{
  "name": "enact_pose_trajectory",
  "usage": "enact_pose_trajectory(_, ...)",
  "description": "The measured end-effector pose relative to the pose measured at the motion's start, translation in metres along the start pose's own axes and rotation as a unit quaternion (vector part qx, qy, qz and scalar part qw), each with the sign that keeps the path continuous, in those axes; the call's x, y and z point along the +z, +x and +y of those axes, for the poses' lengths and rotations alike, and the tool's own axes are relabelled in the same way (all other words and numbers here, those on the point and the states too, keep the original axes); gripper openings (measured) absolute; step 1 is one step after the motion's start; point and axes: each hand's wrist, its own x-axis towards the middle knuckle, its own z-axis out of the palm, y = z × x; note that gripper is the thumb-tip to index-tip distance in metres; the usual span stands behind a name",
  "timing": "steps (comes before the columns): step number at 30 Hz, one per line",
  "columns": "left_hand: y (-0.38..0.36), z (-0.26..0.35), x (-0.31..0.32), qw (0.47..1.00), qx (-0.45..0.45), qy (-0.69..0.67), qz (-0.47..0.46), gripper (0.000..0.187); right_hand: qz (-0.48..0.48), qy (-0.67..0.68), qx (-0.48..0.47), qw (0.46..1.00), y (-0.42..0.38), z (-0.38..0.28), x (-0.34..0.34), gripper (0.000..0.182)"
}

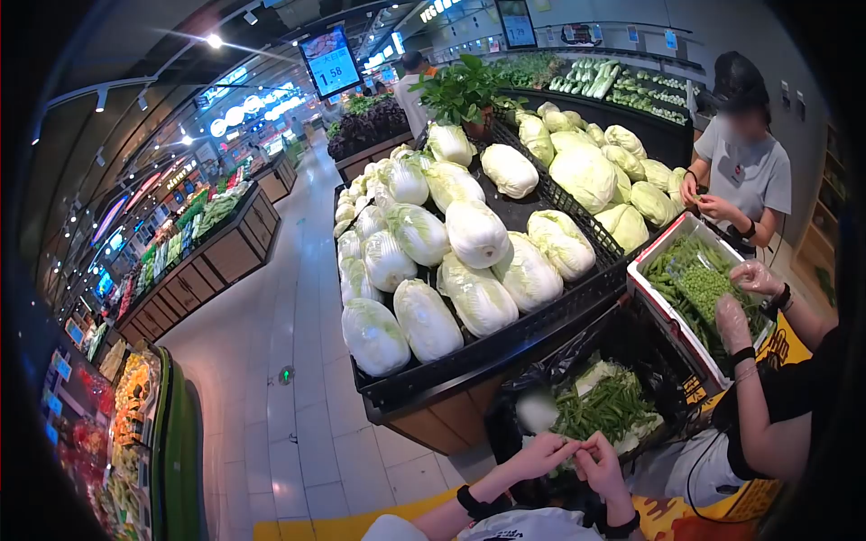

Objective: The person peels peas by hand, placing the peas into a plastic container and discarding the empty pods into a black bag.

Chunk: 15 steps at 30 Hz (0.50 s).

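Observation:
My left hand (543,455) and my right hand (599,466) meet at the fingertips, both pinched closed. Whatever lies between their fingers is too small to make out. Just beyond them is a crate lined with a black plastic bag (518,382). Green pods (595,410) are heaped in it among pale cabbage leaves (639,433). To the right a white box (642,263) holds green pea pods (666,287) and a pile of shelled peas (705,287). A co-worker's gloved hands (735,323) are over that box.
Napa cabbages (419,234) fill a black display stand (541,325) ahead, with round cabbages (586,176) behind them. Another person (744,162) stands at the far right, hands together. Tiled floor (311,361) runs along the left, past a produce shelf (135,406).

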Motion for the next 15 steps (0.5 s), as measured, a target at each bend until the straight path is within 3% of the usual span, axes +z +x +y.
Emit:
enact_pose_trajectory(3,0.005,-0.01,0.002,0.994,0.051,0.087,0.028,0.032,0.024,-0.055,-0.003,0.998,0.003,-0.002,-0.001,0.009)
enact_pose_trajectory(6,0.006,-0.024,0.004,0.985,0.04,0.165,0.018,0.025,0.053,-0.251,-0.066,0.964,0.007,-0.005,-0.001,0.011)
enact_pose_trajectory(9,0.008,-0.024,0.004,0.979,0.022,0.202,-0.004,0.022,0.074,-0.251,-0.043,0.964,0.006,0.006,-0.002,0.013)
enact_pose_trajectory(11,0.011,-0.025,0.003,0.981,0.038,0.19,-0.004,0.019,0.09,-0.183,-0.003,0.979,0.003,-0.004,-0.002,0.015)
enact_pose_trajectory(13,0.014,-0.011,0.0,0.986,0.05,0.16,-0.015,0.02,0.001,0.056,0.139,0.989,0.002,-0.003,-0.016,0.017)
enact_pose_trajectory(15,0.016,-0.012,-0.002,0.983,0.057,0.172,-0.028,0.019,-0.096,0.074,0.163,0.979,0.001,0.0,-0.031,0.024)
